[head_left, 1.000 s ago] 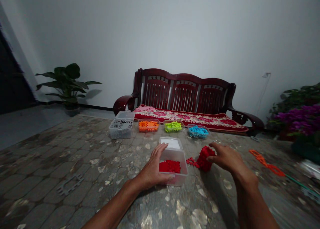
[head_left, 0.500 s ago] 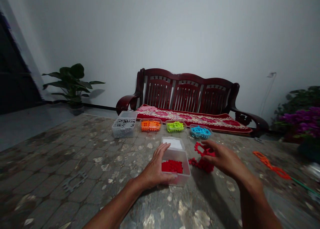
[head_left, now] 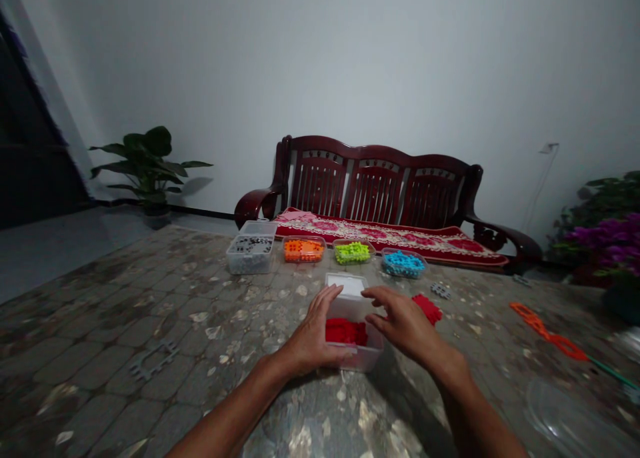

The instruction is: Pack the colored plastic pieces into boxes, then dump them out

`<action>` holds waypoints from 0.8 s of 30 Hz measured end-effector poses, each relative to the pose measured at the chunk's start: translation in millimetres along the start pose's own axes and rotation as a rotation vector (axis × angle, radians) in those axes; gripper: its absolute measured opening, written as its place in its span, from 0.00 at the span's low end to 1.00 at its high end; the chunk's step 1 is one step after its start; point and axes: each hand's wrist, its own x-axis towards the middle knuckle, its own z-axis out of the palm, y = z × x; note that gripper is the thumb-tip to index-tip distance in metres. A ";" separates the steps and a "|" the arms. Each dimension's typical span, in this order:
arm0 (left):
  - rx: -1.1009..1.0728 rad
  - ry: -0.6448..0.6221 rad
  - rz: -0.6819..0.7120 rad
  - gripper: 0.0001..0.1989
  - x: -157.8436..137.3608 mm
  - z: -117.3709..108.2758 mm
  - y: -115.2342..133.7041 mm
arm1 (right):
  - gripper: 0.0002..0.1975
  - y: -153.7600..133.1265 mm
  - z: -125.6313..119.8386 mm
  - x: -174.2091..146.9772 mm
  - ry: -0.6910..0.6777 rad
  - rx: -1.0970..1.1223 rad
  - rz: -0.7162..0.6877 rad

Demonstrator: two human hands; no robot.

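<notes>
A clear plastic box (head_left: 367,359) with red interlocking building pieces (head_left: 345,331) inside stands in front of me, its lid (head_left: 347,285) tilted back behind it. My left hand (head_left: 317,331) grips the box's left side, thumb along the front wall and fingers towards the back. Over the right rim hovers my right hand (head_left: 400,315), thumb and fingers apart, nothing visible between them. Beyond that hand a flat red piece (head_left: 427,309) lies on the table, partly covered by it.
Along the back are a box of grey and black pieces (head_left: 250,265) and trays of orange (head_left: 303,250), lime (head_left: 353,252) and blue pieces (head_left: 403,264). Grey pieces (head_left: 154,361) lie left, an orange chain (head_left: 547,335) right. A wooden bench (head_left: 375,185) stands behind the table.
My right hand has moved left from beside the box to its rim and no longer holds red pieces. The red heap in the box looks different. My left hand keeps its place.
</notes>
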 end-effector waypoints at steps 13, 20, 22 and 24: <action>0.007 -0.017 -0.029 0.55 0.0 -2.4 3.1 | 0.30 73.3 -54.0 -18.1 -0.035 -0.475 0.513; 0.009 -0.015 -0.014 0.55 -1.1 -1.7 1.6 | 0.25 77.6 -51.1 -15.2 -0.122 -0.479 0.561; 0.004 -0.011 -0.015 0.55 -1.1 -1.8 1.6 | 0.24 77.0 -51.0 -15.0 -0.111 -0.471 0.548; 0.002 -0.010 -0.018 0.54 -1.0 -1.9 1.7 | 0.23 76.2 -51.0 -15.3 -0.099 -0.469 0.545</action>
